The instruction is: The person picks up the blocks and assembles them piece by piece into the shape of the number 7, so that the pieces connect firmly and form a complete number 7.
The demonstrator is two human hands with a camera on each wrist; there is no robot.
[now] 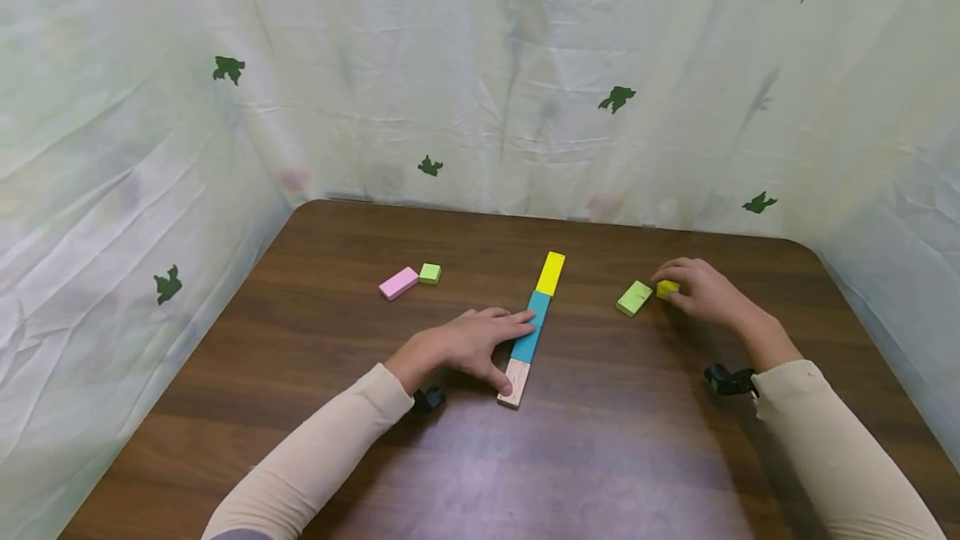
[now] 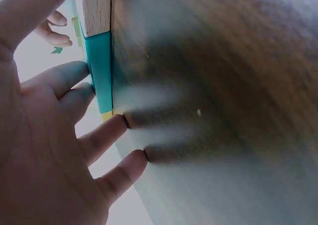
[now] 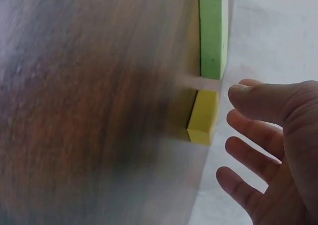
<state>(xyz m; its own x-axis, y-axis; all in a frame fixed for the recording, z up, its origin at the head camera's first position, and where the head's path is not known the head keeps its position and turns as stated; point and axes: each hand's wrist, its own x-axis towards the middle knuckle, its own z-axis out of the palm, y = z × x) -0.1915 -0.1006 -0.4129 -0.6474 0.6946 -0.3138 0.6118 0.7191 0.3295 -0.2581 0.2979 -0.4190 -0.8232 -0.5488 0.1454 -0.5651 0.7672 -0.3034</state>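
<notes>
From here I see the left hand (image 1: 476, 344), fingers spread loose, touching the blue section (image 1: 525, 347) and wooden block (image 1: 515, 377); a sideways nudge could skew their line. The right hand (image 1: 708, 297), fingers relaxed, gripping nothing, is at the small yellow block (image 1: 667, 288) on the counter (image 1: 600, 440); a clumsy pinch could bump the neighbouring green block (image 1: 633, 298). I can read no brands, labels or writing
</notes>
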